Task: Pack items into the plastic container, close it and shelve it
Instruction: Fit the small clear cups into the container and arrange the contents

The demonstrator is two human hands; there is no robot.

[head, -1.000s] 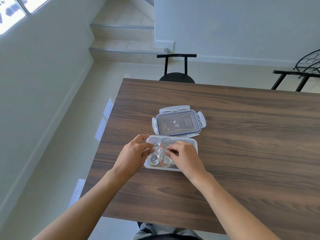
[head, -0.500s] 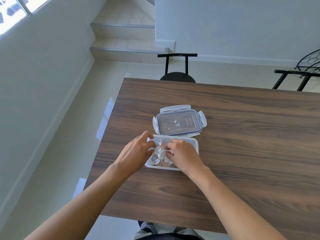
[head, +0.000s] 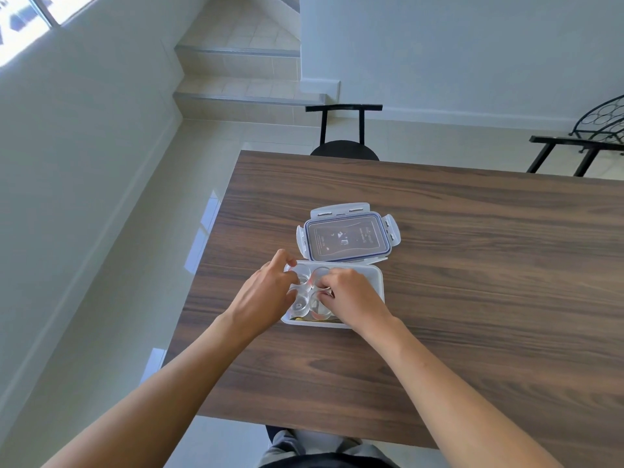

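I'm mid-packing: my left hand [head: 266,295] and right hand [head: 351,295] pinch small clear cups [head: 301,305] inside the plastic container [head: 378,285]; next, fetch the far lid [head: 347,236].

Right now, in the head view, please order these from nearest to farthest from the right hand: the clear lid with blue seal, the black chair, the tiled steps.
1. Clear lid with blue seal: just beyond the right hand.
2. Black chair: table's far edge.
3. Tiled steps: behind chair, left.
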